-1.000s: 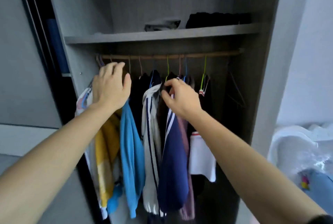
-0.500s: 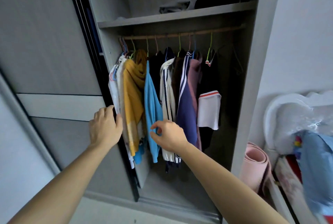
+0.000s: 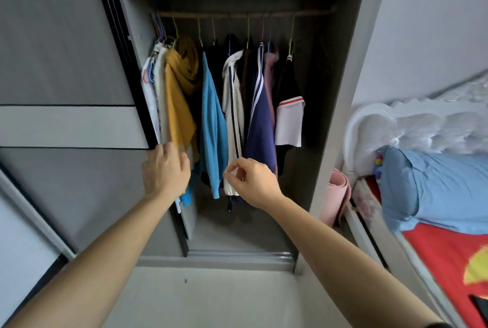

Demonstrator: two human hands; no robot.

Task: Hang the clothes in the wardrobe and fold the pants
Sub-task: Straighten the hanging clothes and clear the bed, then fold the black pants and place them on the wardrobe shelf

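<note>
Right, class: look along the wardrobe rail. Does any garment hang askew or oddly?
The mustard garment near the left end of the rail looks askew: bunched in folds at its top, while the blue top beside it hangs straight. Nothing looks spilled or damaged.
</note>
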